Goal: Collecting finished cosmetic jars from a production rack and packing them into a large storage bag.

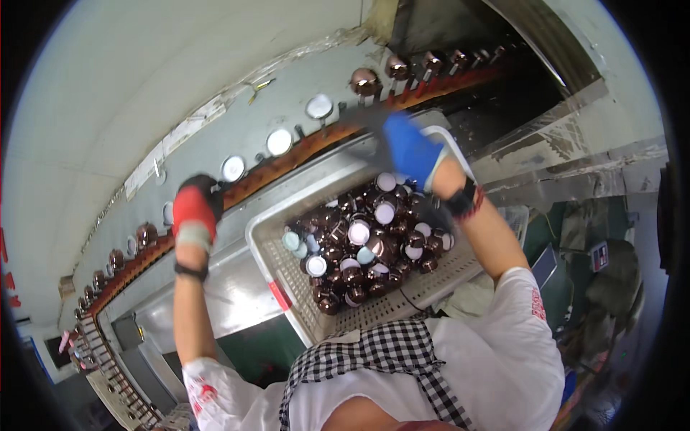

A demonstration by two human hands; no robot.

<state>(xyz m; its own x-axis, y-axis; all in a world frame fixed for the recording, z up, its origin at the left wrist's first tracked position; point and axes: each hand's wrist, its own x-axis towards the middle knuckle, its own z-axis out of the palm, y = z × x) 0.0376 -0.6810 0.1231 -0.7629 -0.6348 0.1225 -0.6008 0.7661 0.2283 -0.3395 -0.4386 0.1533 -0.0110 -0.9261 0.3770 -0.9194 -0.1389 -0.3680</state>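
My left hand [196, 208], in a red and black glove, is at a narrow rust-brown conveyor rail [277, 169]. Its dark fingers look curled in, and whatever they hold is hidden. My right hand [406, 147], in a blue and black glove, is over the far rim of a pale plastic crate [260, 248], close to the rail; motion smears its fingers. The crate holds many glossy coppery-brown round pieces [379, 248], some turned with their pale round faces up. Along the rail, white-faced round pieces [279, 142] stand between my hands, and a coppery round piece [365, 82] sits farther right.
More coppery pieces [116, 258] line the rail to the left, where it curves toward me. At the upper right the rail runs into a dark opening [496, 97]. A metal ledge [237, 276] lies beside the crate, and a grey-green wall [180, 86] rises behind the rail.
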